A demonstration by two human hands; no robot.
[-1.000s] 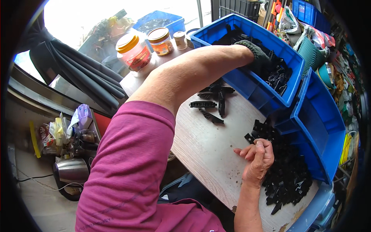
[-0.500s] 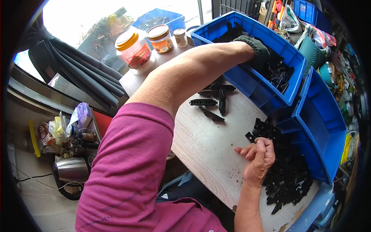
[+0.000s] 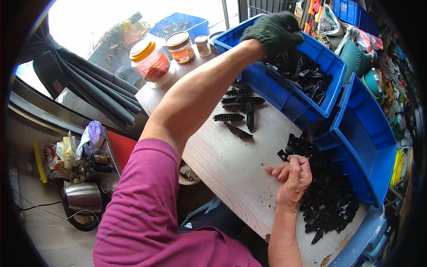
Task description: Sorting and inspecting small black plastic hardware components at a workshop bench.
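Observation:
My left hand (image 3: pixel 273 33), in a dark glove, is raised over the far rim of a blue bin (image 3: pixel 278 95) that holds many black plastic parts (image 3: pixel 307 75). Its fingers are curled; whatever they may hold is lost against the dark glove. Bare and loosely closed, my right hand (image 3: pixel 293 180) hovers at the left edge of a heap of small black pieces (image 3: pixel 331 202). Nothing shows between its fingers. Several long black parts (image 3: pixel 229 117) lie on the table between my left forearm and the bin.
A second blue bin (image 3: pixel 371 142), tipped on its side, stands behind the heap on the pale table (image 3: pixel 231 173). Plastic jars (image 3: pixel 151 62) line the window side. At lower left sits a metal kettle (image 3: pixel 82 196). Mixed goods crowd the right side.
My left hand has come up out of the blue bin and moved away toward its far rim, uncovering the black parts inside. My right hand keeps its pose beside the heap.

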